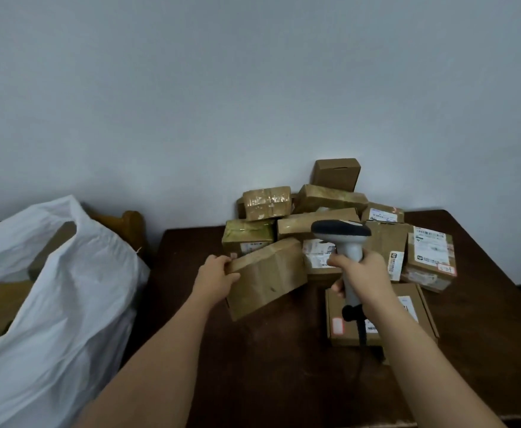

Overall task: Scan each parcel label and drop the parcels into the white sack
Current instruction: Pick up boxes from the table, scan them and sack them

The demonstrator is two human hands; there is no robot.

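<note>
My left hand (214,276) grips the left end of a taped brown parcel (268,276), held tilted just above the dark table (268,366); its plain side faces me and no label shows. My right hand (364,281) is closed around the handle of a grey barcode scanner (342,234), whose dark head points at the pile of parcels (324,211) against the wall. The white sack (61,304) stands open to the left of the table, with brown parcels visible inside.
A flat labelled box (407,332) lies on the table under my right wrist. Labelled boxes (429,254) sit at the right of the pile. A wooden chair back (129,223) shows behind the sack. The scanner's cable (361,335) hangs down over the flat box.
</note>
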